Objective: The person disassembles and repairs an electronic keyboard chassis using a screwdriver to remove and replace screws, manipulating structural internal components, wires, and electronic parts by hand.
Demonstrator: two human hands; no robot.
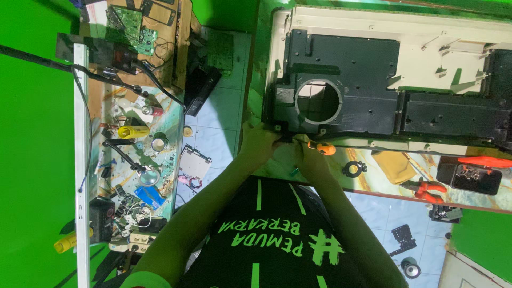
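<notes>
A black plastic housing (pixel 352 101) with a round hole lies on a large cream panel (pixel 373 32) on the bench ahead of me. My left hand (pixel 260 143) curls its fingers over the housing's near left corner. Right beside it, my right hand (pixel 311 156) grips a screwdriver with an orange handle (pixel 324 149), its tip pointed at the same corner edge. The tip itself is hidden behind my fingers. Both hands nearly touch each other.
On the bench's near strip lie a black ring (pixel 352 168), a tan cloth (pixel 396 166), orange pliers (pixel 430 187) and a black box (pixel 469 177). A cluttered side table (pixel 133 160) to the left holds circuit boards (pixel 130 24), yellow tubes and a magnifier. A metal drive (pixel 194 161) lies on the tiled floor.
</notes>
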